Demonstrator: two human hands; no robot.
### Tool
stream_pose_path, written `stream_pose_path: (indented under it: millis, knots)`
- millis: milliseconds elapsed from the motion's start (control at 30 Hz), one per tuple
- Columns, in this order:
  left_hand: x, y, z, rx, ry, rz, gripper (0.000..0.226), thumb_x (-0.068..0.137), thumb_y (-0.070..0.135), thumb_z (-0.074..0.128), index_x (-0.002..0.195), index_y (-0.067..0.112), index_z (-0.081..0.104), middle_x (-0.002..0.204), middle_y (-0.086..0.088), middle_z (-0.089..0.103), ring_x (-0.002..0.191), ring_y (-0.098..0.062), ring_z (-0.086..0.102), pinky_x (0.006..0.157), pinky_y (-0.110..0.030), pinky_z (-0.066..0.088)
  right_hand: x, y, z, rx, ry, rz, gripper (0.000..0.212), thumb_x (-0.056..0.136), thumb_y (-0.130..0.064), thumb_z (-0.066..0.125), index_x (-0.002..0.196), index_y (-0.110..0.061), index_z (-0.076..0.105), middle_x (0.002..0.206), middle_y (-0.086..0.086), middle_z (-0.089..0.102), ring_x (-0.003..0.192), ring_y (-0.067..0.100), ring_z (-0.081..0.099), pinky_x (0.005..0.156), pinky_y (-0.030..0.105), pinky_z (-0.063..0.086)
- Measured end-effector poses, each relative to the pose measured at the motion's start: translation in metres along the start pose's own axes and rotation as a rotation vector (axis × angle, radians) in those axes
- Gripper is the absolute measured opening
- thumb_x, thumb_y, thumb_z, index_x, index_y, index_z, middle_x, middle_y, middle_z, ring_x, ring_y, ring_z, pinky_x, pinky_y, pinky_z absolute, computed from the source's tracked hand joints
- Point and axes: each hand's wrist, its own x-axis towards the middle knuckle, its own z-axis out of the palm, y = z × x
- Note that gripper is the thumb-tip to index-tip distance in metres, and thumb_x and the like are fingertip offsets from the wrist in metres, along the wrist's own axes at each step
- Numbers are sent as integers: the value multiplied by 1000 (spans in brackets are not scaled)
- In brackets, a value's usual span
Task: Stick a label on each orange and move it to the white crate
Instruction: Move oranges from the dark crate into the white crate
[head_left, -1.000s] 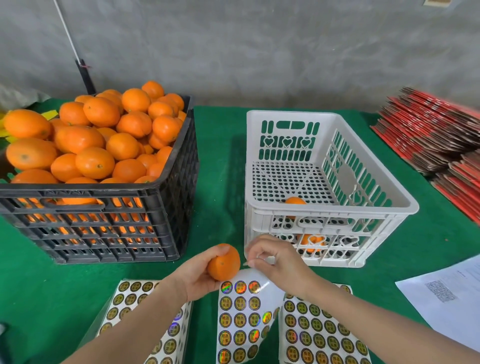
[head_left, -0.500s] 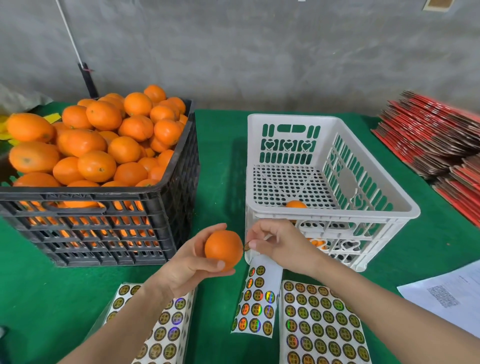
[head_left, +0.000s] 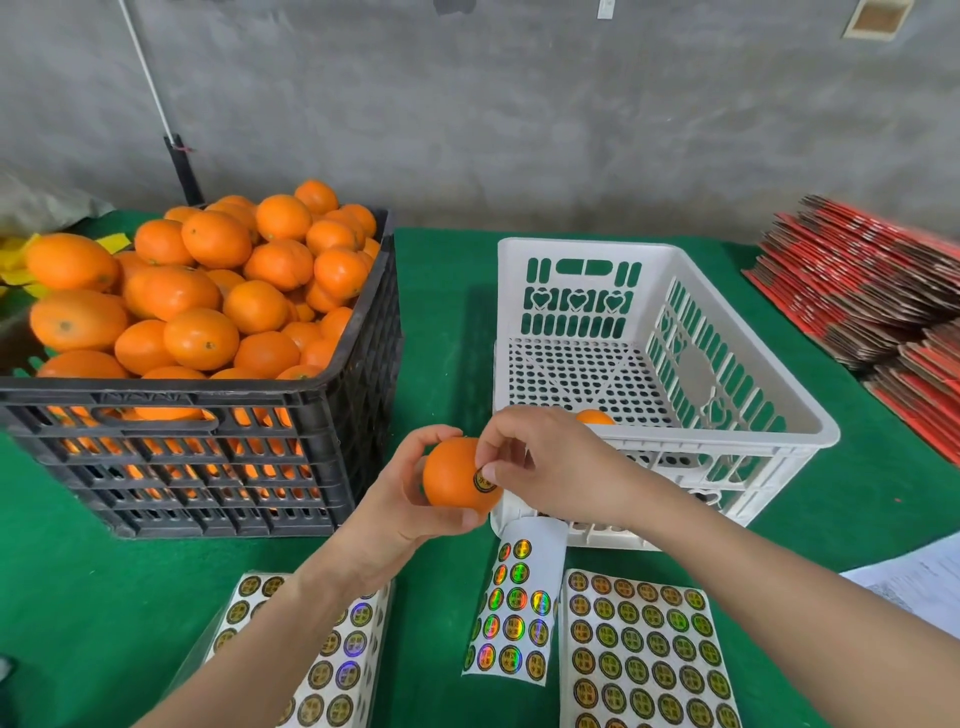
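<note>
Beside the white plastic crate (head_left: 727, 332), the left hand (head_left: 400, 519) grips a round orange (head_left: 452, 475); the right hand (head_left: 540, 467) pinches a round label (head_left: 483, 479) onto it.

Two crates stood on the counter (head_left: 441, 312): one black crate (head_left: 208, 467) and one white crate (head_left: 582, 250). The heap of oranges (head_left: 202, 291) in the black one was too many to count. One lone orange (head_left: 595, 417) showed inside the white crate. One held orange (head_left: 449, 475) sat in the left hand (head_left: 395, 514), bearing one label (head_left: 482, 479) under the right hand (head_left: 550, 467). Three label sheets lay in front: left sheet (head_left: 332, 670), middle strip (head_left: 511, 618), right sheet (head_left: 644, 654). One white paper (head_left: 909, 577) lay rightward.
</note>
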Motion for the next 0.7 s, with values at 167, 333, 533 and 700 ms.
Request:
stream_pose_path:
  millis: [167,333,533,700]
  knots:
    - [-1,11,2,80,8,69,77,51,3,84,119,22,53,110,1,64,97,-30,65,85,-49,56,-1,-6,-3,-29,93,-71,22,82,-14,65,88,-31,53,79,-13,52,71,-2,48,64,13,38]
    - [0,28,4,230,18,176,75,50,19,86,117,31,54,108,10,67,93,-19,68,74,-30,56,5,-9,-23,48,32,58,65,78,-30,72,131,-38,35,101,-14,49,89,4,54,74,25,47]
    - [13,49,10,356,62,275,74,57,10,87,120,28,53,110,8,68,98,-16,66,82,-30,54,17,-8,-32,426,-75,193,57,80,-23,72,131,-23,45,117,-3,52,98,18,62,73,34,59]
    - [32,67,29,507,182,351,73,63,23,81,129,31,50,125,-2,57,98,-14,67,86,-30,55,37,6,-40,439,104,207,48,75,-20,74,118,-22,54,110,0,57,95,17,62,71,29,57]
